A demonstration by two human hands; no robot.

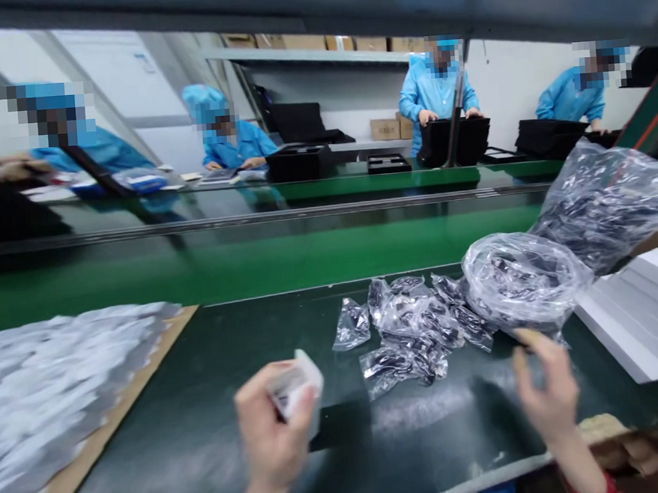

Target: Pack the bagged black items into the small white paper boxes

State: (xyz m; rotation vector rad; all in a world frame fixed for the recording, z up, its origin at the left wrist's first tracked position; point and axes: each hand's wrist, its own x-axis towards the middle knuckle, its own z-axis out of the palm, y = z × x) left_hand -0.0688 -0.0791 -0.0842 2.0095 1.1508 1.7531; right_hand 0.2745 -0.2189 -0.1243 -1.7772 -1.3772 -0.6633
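Note:
My left hand is closed around a small white box, with dark print showing on the side towards the palm. To the right, my right hand hangs over the table with fingers apart and nothing visible between them. Between and beyond the hands lies a loose pile of black cables in clear plastic bags. One bagged cable sits a little apart on the pile's left. Just beyond my right hand stands an open clear plastic bag with more dark bagged pieces inside.
A cardboard-edged tray of white wrapped items fills the left. At right are white boxes and a large plastic bag of dark items. A green conveyor strip crosses behind the dark green table. Several co-workers in blue work beyond.

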